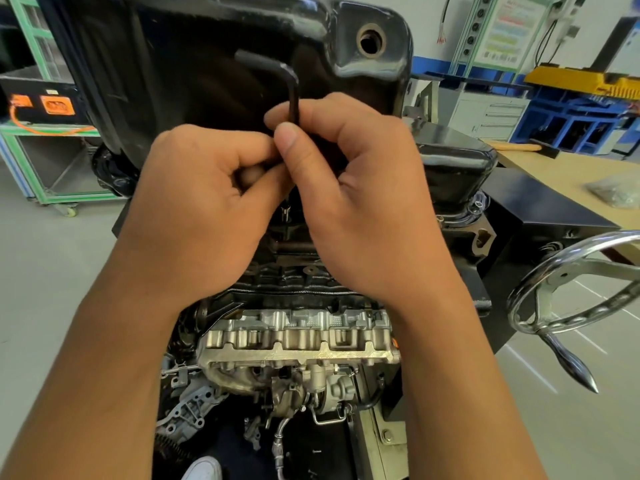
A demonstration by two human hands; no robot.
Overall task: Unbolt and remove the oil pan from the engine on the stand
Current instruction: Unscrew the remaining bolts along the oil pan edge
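Inspecting the bolt-removal step, we find both hands working one L-shaped hex key (293,98), held upright against the black oil pan (194,64). The right hand (367,202) pinches the key's long shank between thumb and forefinger. The left hand (204,206) has its fingers (249,150) curled closed around the shank just below, as far as we can see. The pan sits on top of the inverted engine (301,337) on the stand (540,216), not yet lifted, with its drain hole (372,39) open at the upper right. The key's lower end points at a small bright fastener (284,213) at the pan's flange. The hands hide most of it, so we cannot confirm that the tip is fully seated.

Risks noted:
- A tip seated shallow or tilted could, in our judgement, round the socket once torque is applied.
- A pinch grip low on the shank gives little leverage, and a sudden release may drive knuckles into the pan wall.
- A freed bolt could drop into the cylinder-head recesses below.
- The handwheel (571,292) lies near the right forearm and could be knocked
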